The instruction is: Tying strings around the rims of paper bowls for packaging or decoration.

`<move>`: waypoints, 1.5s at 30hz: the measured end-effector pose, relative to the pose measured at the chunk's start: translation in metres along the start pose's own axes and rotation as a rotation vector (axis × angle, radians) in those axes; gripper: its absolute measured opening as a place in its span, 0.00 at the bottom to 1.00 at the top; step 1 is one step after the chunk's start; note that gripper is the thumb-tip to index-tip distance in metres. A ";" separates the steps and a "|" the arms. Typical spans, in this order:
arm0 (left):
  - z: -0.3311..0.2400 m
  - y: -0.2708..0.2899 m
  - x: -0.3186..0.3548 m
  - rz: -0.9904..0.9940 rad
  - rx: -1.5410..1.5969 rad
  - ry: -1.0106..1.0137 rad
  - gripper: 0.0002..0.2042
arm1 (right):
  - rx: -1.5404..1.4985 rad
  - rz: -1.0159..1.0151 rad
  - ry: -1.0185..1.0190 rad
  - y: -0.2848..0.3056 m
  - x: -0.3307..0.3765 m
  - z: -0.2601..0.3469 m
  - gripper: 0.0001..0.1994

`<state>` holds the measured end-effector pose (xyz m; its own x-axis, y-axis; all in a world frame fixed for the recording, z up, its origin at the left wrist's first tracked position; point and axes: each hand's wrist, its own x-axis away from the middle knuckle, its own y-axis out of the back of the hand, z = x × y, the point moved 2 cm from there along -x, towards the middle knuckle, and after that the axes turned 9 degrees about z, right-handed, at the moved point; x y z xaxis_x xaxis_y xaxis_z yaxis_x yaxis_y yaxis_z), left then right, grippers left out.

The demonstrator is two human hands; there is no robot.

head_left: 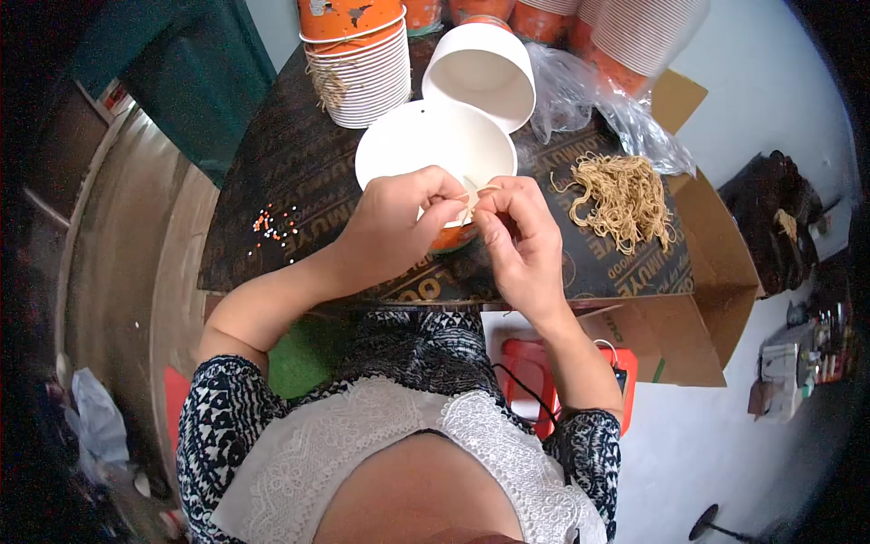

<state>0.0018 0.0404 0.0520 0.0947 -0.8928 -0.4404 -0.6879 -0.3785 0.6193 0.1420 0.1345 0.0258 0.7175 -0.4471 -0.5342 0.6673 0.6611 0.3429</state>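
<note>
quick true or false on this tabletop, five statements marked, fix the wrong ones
1. The left hand and right hand are close together by the near rim of an open tub. True.
2. The tangle of tan string lies left of both hands. False: the string lies to their right.
3. Small beads are scattered on the left part of the table. True.
4. The tall stack of tubs has a green tub on top. False: its top is orange.
5. Clear plastic lies behind the string. True.
</note>
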 end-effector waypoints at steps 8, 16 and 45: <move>0.009 0.005 -0.005 0.018 0.111 0.232 0.06 | 0.283 0.031 0.299 -0.010 0.008 0.003 0.04; 0.011 0.002 -0.015 -0.012 0.030 0.227 0.05 | 0.452 -0.020 0.370 -0.009 0.019 -0.003 0.12; 0.000 -0.007 -0.004 0.029 -0.219 -0.331 0.08 | -0.522 -0.117 -0.349 -0.011 0.021 0.004 0.06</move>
<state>0.0058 0.0464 0.0496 -0.1845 -0.7904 -0.5841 -0.5139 -0.4290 0.7429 0.1507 0.1156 0.0138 0.7276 -0.6457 -0.2316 0.6231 0.7633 -0.1705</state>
